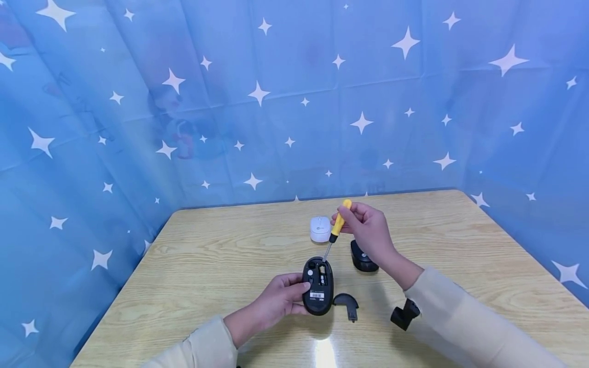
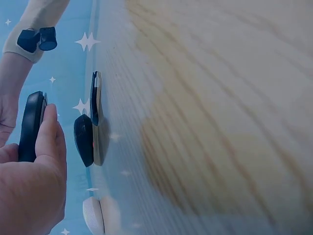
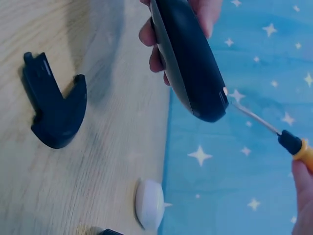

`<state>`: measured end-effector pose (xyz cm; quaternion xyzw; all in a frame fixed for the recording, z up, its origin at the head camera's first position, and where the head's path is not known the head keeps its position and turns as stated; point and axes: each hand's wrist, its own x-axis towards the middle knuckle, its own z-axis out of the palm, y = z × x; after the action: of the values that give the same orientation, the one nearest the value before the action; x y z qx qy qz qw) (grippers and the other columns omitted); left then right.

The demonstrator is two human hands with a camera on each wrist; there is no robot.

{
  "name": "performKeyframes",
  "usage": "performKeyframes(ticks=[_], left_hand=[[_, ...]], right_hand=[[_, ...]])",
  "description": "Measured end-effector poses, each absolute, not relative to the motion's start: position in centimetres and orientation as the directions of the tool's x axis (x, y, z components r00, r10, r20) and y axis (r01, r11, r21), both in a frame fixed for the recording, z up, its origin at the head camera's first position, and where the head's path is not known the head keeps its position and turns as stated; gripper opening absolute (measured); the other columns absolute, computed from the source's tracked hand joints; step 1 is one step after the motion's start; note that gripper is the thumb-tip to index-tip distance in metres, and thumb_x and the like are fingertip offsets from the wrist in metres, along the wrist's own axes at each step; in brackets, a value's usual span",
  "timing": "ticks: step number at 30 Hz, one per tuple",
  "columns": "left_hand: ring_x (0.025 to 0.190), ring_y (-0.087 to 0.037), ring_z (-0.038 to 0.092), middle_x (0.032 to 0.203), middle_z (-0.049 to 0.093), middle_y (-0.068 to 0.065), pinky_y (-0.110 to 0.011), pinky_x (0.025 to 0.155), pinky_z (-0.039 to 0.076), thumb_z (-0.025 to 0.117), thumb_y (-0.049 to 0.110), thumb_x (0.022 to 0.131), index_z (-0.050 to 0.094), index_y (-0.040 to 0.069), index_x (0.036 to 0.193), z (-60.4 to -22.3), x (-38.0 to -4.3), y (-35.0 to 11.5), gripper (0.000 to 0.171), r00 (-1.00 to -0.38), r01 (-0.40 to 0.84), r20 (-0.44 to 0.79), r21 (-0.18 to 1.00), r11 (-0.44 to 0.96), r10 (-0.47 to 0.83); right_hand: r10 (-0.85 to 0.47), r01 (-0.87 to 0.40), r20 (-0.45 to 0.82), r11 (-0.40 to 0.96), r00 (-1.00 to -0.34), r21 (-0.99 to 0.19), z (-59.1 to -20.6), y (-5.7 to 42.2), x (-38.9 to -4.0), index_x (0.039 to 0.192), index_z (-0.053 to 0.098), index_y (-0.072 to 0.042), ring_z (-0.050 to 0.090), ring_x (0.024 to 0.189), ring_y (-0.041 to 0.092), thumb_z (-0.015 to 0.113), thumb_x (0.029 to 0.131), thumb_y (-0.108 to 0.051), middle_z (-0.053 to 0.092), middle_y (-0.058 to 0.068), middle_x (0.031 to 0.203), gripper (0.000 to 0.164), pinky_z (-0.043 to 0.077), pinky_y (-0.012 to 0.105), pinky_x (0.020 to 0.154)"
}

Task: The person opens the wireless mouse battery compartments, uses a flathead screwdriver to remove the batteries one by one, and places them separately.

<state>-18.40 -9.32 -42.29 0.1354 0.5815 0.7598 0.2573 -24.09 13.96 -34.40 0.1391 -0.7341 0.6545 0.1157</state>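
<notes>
In the head view my left hand (image 1: 285, 295) grips a black computer mouse (image 1: 317, 304), underside up, by its left side. Its battery compartment is uncovered and shows a battery (image 1: 322, 278). My right hand (image 1: 371, 232) pinches the yellow handle of a screwdriver (image 1: 339, 225), and the metal tip points down at the compartment's upper end. From the right wrist, the screwdriver shaft (image 3: 259, 119) reaches toward the mouse's end (image 3: 208, 103). A curved black battery cover (image 1: 347, 301) lies on the table just right of the held mouse.
Behind the held mouse stands a white mouse (image 1: 319, 228). Another black mouse (image 1: 361, 259) sits under my right hand, partly hidden by it. The wooden table (image 1: 207, 266) ends at a blue star-patterned curtain (image 1: 294, 117). A black wrist camera (image 1: 405, 314) hangs at my right sleeve.
</notes>
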Motion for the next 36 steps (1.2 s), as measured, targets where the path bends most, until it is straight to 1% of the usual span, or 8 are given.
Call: performKeyframes(ticks=[9,15,19,25,27,31,34,36], left_hand=[[0.1,-0.034,0.065,0.116,0.062,-0.027,-0.041,0.082,0.057,0.051,0.007,0.098,0.043,-0.018,0.131,-42.3,-18.4,-9.2,0.042,-0.833,-0.256,-0.115,0.947,-0.192,0.541],[0.1,-0.033,0.066,0.115,0.063,-0.026,-0.039,0.082,0.058,0.05,0.007,0.099,0.044,-0.017,0.131,-42.2,-18.3,-9.2,0.041,-0.837,-0.26,-0.123,0.947,-0.189,0.534],[0.098,-0.031,0.066,0.114,0.063,-0.024,-0.038,0.081,0.058,0.051,0.008,0.099,0.044,-0.017,0.132,-42.2,-18.2,-9.3,0.042,-0.84,-0.26,-0.129,0.948,-0.182,0.528],[0.099,-0.031,0.066,0.114,0.063,-0.023,-0.037,0.082,0.058,0.051,0.009,0.099,0.043,-0.018,0.131,-42.2,-18.2,-9.3,0.042,-0.84,-0.259,-0.13,0.949,-0.18,0.527],[0.1,-0.032,0.065,0.114,0.063,-0.024,-0.037,0.082,0.058,0.051,0.008,0.099,0.043,-0.018,0.131,-42.3,-18.1,-9.3,0.042,-0.84,-0.258,-0.129,0.95,-0.179,0.527],[0.098,-0.032,0.066,0.112,0.064,-0.023,-0.038,0.081,0.058,0.052,0.007,0.098,0.044,-0.018,0.13,-42.4,-18.1,-9.4,0.041,-0.843,-0.253,-0.127,0.951,-0.177,0.523],[0.095,-0.031,0.067,0.111,0.064,-0.024,-0.038,0.08,0.058,0.053,0.007,0.098,0.044,-0.019,0.13,-42.6,-18.0,-9.4,0.042,-0.84,-0.246,-0.12,0.953,-0.176,0.529],[0.095,-0.031,0.067,0.112,0.064,-0.024,-0.038,0.08,0.058,0.052,0.007,0.098,0.044,-0.019,0.13,-42.7,-18.0,-9.4,0.042,-0.837,-0.244,-0.114,0.953,-0.179,0.535]], right_hand=[[-0.111,-0.608,0.599,0.19,-0.793,-0.77,-32.6,12.4,-20.5,0.098,0.065,0.01,0.065,0.071,0.01,0.06,0.094,0.002,0.07,0.02,0.089,0.01,0.06,0.028,0.066],[-0.185,-0.79,0.773,0.246,-0.607,-0.562,-34.4,12.2,-21.1,0.093,0.069,0.001,0.039,0.046,0.005,0.066,0.085,0.012,0.072,0.01,0.081,0.014,0.032,0.017,0.038],[-0.246,-0.855,0.823,0.245,-0.511,-0.458,-35.4,12.4,-21.7,0.097,0.07,-0.003,0.046,0.048,0.004,0.068,0.088,0.003,0.071,0.004,0.083,0.011,0.036,0.014,0.041],[-0.401,-0.919,0.828,0.204,-0.393,-0.337,-35.9,12.3,-21.5,0.103,0.064,0.0,0.071,0.082,0.02,0.057,0.099,-0.019,0.071,0.009,0.094,0.021,0.058,0.02,0.071],[-0.449,-0.927,0.811,0.189,-0.374,-0.323,-35.9,12.2,-21.4,0.105,0.06,0.0,0.071,0.087,0.022,0.052,0.102,-0.023,0.071,0.011,0.097,0.025,0.057,0.023,0.074],[-0.474,-0.922,0.79,0.196,-0.388,-0.335,-35.8,12.0,-21.4,0.106,0.058,-0.001,0.069,0.074,0.012,0.048,0.103,-0.022,0.071,0.008,0.094,0.023,0.053,0.012,0.06],[-0.434,-0.893,0.78,0.22,-0.451,-0.394,-35.7,12.0,-21.8,0.102,0.061,-0.003,0.054,0.056,0.004,0.053,0.1,-0.009,0.07,0.003,0.086,0.01,0.042,0.013,0.046],[-0.402,-0.849,0.748,0.228,-0.528,-0.477,-35.7,12.1,-22.0,0.098,0.062,-0.003,0.052,0.056,0.005,0.055,0.098,-0.003,0.07,0.001,0.083,0.007,0.046,0.014,0.048]])
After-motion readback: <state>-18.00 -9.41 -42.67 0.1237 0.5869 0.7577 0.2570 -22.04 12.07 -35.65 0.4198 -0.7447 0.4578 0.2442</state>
